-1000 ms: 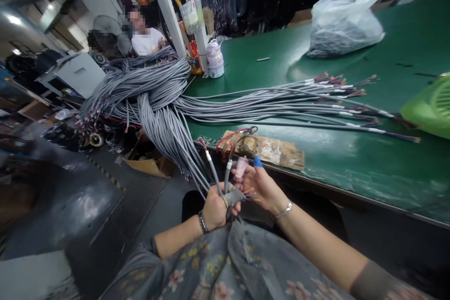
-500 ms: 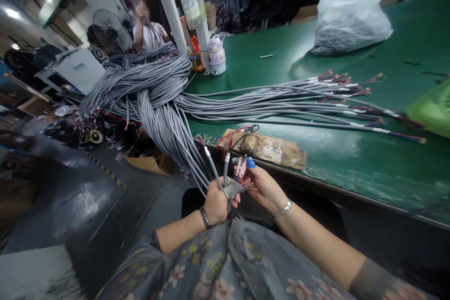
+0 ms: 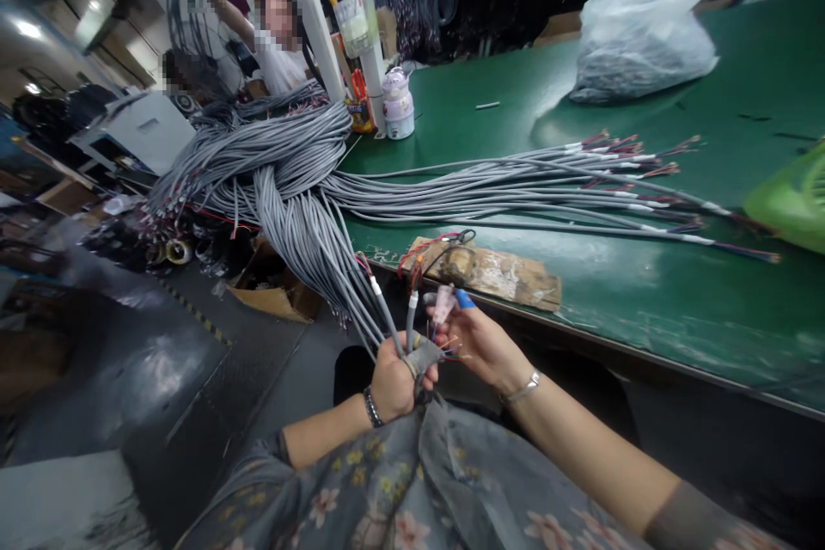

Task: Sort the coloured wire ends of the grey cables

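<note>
My left hand [image 3: 394, 380] is closed around grey cables, its thumb covered by a grey wrap [image 3: 424, 355]. Two short cable ends with white bands, one of them a grey cable [image 3: 411, 322], stick up from the fist. Thin bare-tipped wires [image 3: 453, 349] fan out past the thumb toward the other hand. My right hand [image 3: 480, 342], with blue tape on its thumb, pinches a small pink clip-like tool [image 3: 443, 304], which is blurred. This hand is right beside the wire tips; whether the tool touches a wire is hard to see.
A thick bundle of grey cables [image 3: 290, 146] lies across the green table [image 3: 490, 129], more cables stretching right. A worn wooden board [image 3: 509, 275] sits at the table's edge. Behind are a lilac bottle [image 3: 398, 107], a plastic bag [image 3: 644, 43] and a co-worker [image 3: 280, 51] raising cables.
The co-worker's arm has gone up, lifting a bunch of cables. My hands stay nearly in place; the pink tool has turned slightly and is blurred.
</note>
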### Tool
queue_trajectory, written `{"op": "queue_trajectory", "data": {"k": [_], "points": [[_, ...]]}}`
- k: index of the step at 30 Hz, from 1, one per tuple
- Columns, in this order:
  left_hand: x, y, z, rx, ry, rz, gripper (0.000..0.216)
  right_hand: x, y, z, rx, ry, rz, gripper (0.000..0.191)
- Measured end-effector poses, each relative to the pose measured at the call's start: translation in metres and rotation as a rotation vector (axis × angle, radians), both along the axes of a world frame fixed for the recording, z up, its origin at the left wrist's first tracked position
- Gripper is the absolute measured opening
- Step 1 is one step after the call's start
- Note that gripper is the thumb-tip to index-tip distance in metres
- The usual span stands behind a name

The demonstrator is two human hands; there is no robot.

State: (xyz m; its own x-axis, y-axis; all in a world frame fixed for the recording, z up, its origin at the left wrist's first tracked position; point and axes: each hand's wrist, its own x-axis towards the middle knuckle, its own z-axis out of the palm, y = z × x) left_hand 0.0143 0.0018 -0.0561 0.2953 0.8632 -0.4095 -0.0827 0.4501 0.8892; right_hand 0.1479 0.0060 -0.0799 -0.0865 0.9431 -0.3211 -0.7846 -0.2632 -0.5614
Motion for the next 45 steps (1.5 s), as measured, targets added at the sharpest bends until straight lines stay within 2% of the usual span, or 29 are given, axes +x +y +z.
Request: {"op": "queue_trajectory", "data": {"k": [5,12,20,24,30,37,42,45], "points": [[0.005,0.002,0.0,0.026,-0.012,0.091,0.041,-0.002,0.001,-0.003,0.026,-0.062,-0.085,0.035],[0.01,0.005,0.0,0.005,0.011,0.106,0.039,-0.001,0.004,-0.004,0.023,-0.043,-0.061,0.033],[0.007,0.003,-0.003,-0.002,0.012,0.078,0.039,-0.003,0.001,-0.005,0.011,-0.029,-0.06,0.038],[0.003,0.0,-0.001,0.006,0.003,0.094,0.041,-0.001,0.0,-0.002,0.002,0.018,-0.01,0.044],[0.002,0.0,0.001,0.042,-0.024,0.134,0.042,0.001,0.003,0.0,0.043,-0.054,-0.064,0.026],[0.011,0.003,0.0,0.067,-0.026,0.141,0.042,-0.002,-0.002,-0.007,0.1,-0.243,-0.22,0.04],[0.014,0.004,-0.005,0.085,-0.022,0.15,0.042,-0.005,0.004,-0.005,0.062,-0.143,-0.086,0.043],[0.013,0.003,-0.005,0.088,-0.024,0.151,0.041,-0.006,0.006,-0.005,0.078,-0.203,-0.104,0.045]]}}
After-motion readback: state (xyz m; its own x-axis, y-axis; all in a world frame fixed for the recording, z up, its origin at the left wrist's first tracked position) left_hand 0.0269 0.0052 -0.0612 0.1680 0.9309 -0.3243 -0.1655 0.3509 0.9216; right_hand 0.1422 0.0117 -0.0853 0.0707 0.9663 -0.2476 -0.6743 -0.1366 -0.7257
